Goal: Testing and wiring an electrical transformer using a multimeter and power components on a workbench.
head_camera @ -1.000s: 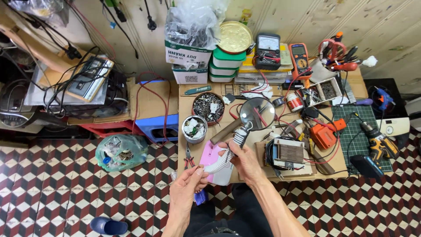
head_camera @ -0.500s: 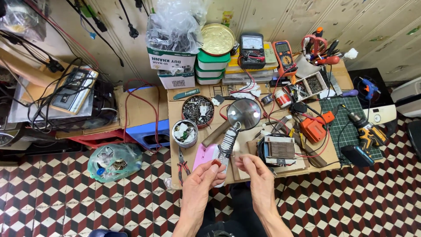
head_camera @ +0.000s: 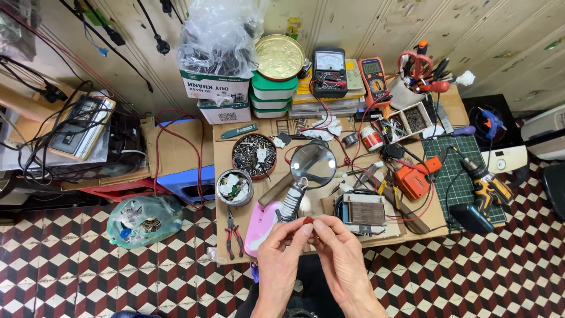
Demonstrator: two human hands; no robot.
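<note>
Since half a second ago: both hands drawn closer together and raised slightly, now meeting over near table edge.

Head view: small dark red part (head_camera: pixel 307 220), rounded, tiny, pinched where fingertips of both hands meet, just in front of pink tray (head_camera: pixel 261 225) and coiled stand base of magnifying glass (head_camera: pixel 313 164). Exact shape of part hard to tell, mostly covered by fingers.

Left hand (head_camera: pixel 281 261): back toward camera, fingers narrowed to a pinch on the part. Right hand (head_camera: pixel 342 259): mirrored, thumb and forefinger closed on same part, other fingers curled. Forearms cut off at bottom edge.

Table (head_camera: pixel 224 154) cluttered: tin of screws (head_camera: pixel 254 155), pliers (head_camera: pixel 233 233), transformer block (head_camera: pixel 360 214), orange tool (head_camera: pixel 412 181) beyond.
</note>
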